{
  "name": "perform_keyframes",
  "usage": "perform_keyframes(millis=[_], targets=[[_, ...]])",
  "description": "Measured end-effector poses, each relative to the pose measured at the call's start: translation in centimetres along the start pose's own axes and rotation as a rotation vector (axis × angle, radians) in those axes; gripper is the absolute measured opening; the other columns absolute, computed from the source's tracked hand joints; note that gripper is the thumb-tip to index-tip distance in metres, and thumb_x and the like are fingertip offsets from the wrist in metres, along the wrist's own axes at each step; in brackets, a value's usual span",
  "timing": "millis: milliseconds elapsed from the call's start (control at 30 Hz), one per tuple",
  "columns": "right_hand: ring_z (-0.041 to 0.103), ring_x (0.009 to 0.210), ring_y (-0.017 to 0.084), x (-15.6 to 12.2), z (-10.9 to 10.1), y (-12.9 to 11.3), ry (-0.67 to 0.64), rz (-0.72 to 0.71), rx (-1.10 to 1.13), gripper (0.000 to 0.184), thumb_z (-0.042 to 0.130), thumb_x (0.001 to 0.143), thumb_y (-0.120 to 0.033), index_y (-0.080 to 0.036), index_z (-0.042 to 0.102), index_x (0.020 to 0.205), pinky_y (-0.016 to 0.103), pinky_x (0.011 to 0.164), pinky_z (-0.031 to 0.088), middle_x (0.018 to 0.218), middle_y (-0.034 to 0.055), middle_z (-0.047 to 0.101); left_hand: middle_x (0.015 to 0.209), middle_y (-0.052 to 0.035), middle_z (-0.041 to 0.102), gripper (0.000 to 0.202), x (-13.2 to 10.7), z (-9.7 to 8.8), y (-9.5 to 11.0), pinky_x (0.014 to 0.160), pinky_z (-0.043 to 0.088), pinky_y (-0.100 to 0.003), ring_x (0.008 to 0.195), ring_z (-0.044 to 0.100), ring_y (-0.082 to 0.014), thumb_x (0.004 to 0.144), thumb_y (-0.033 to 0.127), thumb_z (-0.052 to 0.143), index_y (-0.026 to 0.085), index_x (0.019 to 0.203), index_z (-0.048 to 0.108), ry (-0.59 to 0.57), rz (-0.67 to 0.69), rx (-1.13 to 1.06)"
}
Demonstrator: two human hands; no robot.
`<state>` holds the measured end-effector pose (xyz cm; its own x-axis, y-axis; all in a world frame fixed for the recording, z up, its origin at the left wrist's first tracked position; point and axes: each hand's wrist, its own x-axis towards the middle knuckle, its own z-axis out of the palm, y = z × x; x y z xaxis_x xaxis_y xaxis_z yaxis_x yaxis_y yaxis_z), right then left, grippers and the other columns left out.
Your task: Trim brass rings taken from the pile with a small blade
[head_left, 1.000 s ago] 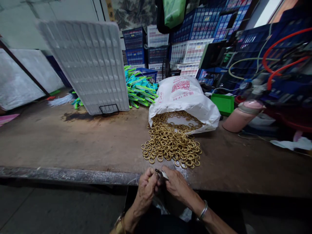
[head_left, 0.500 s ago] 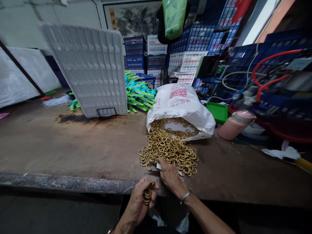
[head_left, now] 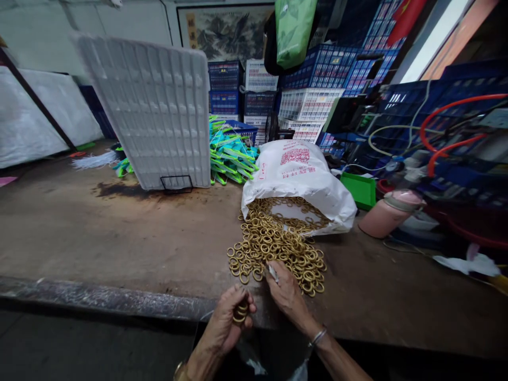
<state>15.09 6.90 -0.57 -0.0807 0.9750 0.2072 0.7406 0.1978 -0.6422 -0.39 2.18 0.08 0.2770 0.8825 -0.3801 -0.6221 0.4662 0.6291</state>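
Gold-coloured rings (head_left: 275, 246) are heaped on the tabletop (head_left: 166, 238) beyond the left hand (head_left: 225, 317), in which a few are held; by the right hand (head_left: 289, 296), at the near edge, a small tool (head_left: 273, 274) is gripped. The far side is blocked by a white sack (head_left: 296, 172), a ribbed panel (head_left: 154, 116) left, a pink bottle (head_left: 387, 216) right.

The rings (head_left: 239, 319) in my left grip (head_left: 223, 321) are dull gold, matching the heap (head_left: 273, 244) near me; the tool (head_left: 273, 273) in my right grip (head_left: 286, 294) shows whitish grey. Red lettering (head_left: 298, 173) and a mottled red square (head_left: 295, 156) mark the white sack (head_left: 273, 181). The bench (head_left: 159, 238) is brown, stained blackish at left; far crates (head_left: 309, 103) show blue or white lattice; at right, a pink bottle (head_left: 387, 216) and green tray (head_left: 359, 190).
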Motion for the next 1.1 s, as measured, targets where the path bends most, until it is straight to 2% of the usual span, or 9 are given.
perform_keyframes(millis=[133, 267, 400, 533, 633, 733, 900, 1000, 1100], targets=[[0.045, 0.059, 0.011, -0.1, -0.4, 0.1, -0.093, 0.207, 0.333, 0.020, 0.041, 0.077, -0.033, -0.019, 0.049, 0.067, 0.022, 0.058, 0.035, 0.061, -0.0025, 0.050, 0.053, 0.0058, 0.046, 0.029, 0.8, 0.7, -0.1, 0.035, 0.028, -0.014, 0.042, 0.042, -0.0057, 0.066, 0.041, 0.064, 0.017, 0.076, 0.050, 0.072, 0.125, 0.217], [0.042, 0.047, 0.008, -0.5, -0.7, -0.4, -0.214, 0.382, 0.592, 0.018, 0.047, 0.070, -0.033, -0.017, 0.050, 0.063, 0.020, 0.048, 0.031, 0.054, -0.0046, 0.050, 0.053, 0.0052, 0.050, 0.027, 1.4, 0.5, -0.8, 0.040, 0.033, -0.017, 0.040, 0.040, -0.0060, 0.069, 0.038, 0.060, 0.018, 0.086, 0.056, 0.135, 0.290, 0.490], [0.021, 0.032, 0.001, -1.1, -1.6, -1.6, -0.445, 0.582, 0.828, 0.015, 0.050, 0.066, -0.033, -0.018, 0.046, 0.067, 0.018, 0.034, 0.015, 0.051, -0.0084, 0.047, 0.082, -0.0046, 0.063, 0.025, 1.5, 0.2, -1.0, 0.063, 0.043, -0.024, 0.065, 0.054, -0.0139, 0.072, 0.030, 0.058, 0.019, 0.093, 0.064, 0.041, 0.442, 0.646], [0.019, 0.030, 0.000, -1.3, -2.7, -1.6, -0.603, 0.684, 1.058, 0.015, 0.052, 0.061, -0.026, -0.019, 0.043, 0.072, 0.015, 0.033, 0.011, 0.050, -0.0097, 0.046, 0.094, -0.0079, 0.064, 0.023, 1.1, 0.3, -0.2, 0.084, 0.037, -0.031, 0.087, 0.054, -0.0204, 0.078, 0.024, 0.050, 0.020, 0.094, 0.067, -0.148, 0.539, 0.803], [0.018, 0.030, -0.001, -1.3, -3.1, -1.2, -0.697, 0.687, 1.155, 0.015, 0.053, 0.060, -0.024, -0.018, 0.043, 0.069, 0.015, 0.033, 0.012, 0.047, -0.0101, 0.044, 0.088, -0.0077, 0.065, 0.024, 0.6, 0.7, 0.6, 0.082, 0.038, -0.031, 0.083, 0.054, -0.0204, 0.078, 0.023, 0.049, 0.021, 0.094, 0.067, -0.240, 0.513, 0.864], [0.017, 0.030, -0.001, -1.4, -3.2, -1.1, -0.767, 0.668, 1.155, 0.014, 0.053, 0.061, -0.024, -0.018, 0.042, 0.066, 0.015, 0.034, 0.012, 0.045, -0.0109, 0.041, 0.080, -0.0065, 0.063, 0.022, 0.1, 1.0, 1.1, 0.074, 0.039, -0.028, 0.075, 0.054, -0.0188, 0.079, 0.023, 0.048, 0.022, 0.088, 0.068, -0.236, 0.497, 0.939], [0.020, 0.031, 0.001, -1.8, -2.6, -1.9, -0.605, 0.592, 0.838, 0.017, 0.047, 0.069, -0.035, -0.019, 0.043, 0.071, 0.017, 0.034, 0.013, 0.049, -0.0094, 0.043, 0.070, -0.0025, 0.061, 0.019, 0.3, 0.8, 0.7, 0.065, 0.039, -0.024, 0.064, 0.052, -0.0142, 0.080, 0.024, 0.046, 0.019, 0.080, 0.064, -0.132, 0.505, 1.007], [0.032, 0.040, 0.005, -1.9, -2.0, -2.0, -0.387, 0.401, 0.619, 0.023, 0.044, 0.074, -0.042, -0.019, 0.046, 0.074, 0.018, 0.039, 0.025, 0.053, -0.0073, 0.044, 0.059, 0.0017, 0.054, 0.017, 0.5, 0.5, 0.2, 0.054, 0.036, -0.021, 0.053, 0.046, -0.0106, 0.079, 0.027, 0.047, 0.017, 0.079, 0.061, -0.045, 0.447, 0.941], [0.041, 0.056, 0.008, -2.0, -1.4, -1.9, -0.281, 0.182, 0.474, 0.026, 0.046, 0.074, -0.043, -0.018, 0.048, 0.070, 0.020, 0.052, 0.033, 0.061, -0.0043, 0.047, 0.053, 0.0044, 0.049, 0.019, 0.6, 0.6, 0.0, 0.046, 0.032, -0.019, 0.046, 0.040, -0.0076, 0.077, 0.032, 0.049, 0.015, 0.077, 0.058, -0.022, 0.367, 0.832]])
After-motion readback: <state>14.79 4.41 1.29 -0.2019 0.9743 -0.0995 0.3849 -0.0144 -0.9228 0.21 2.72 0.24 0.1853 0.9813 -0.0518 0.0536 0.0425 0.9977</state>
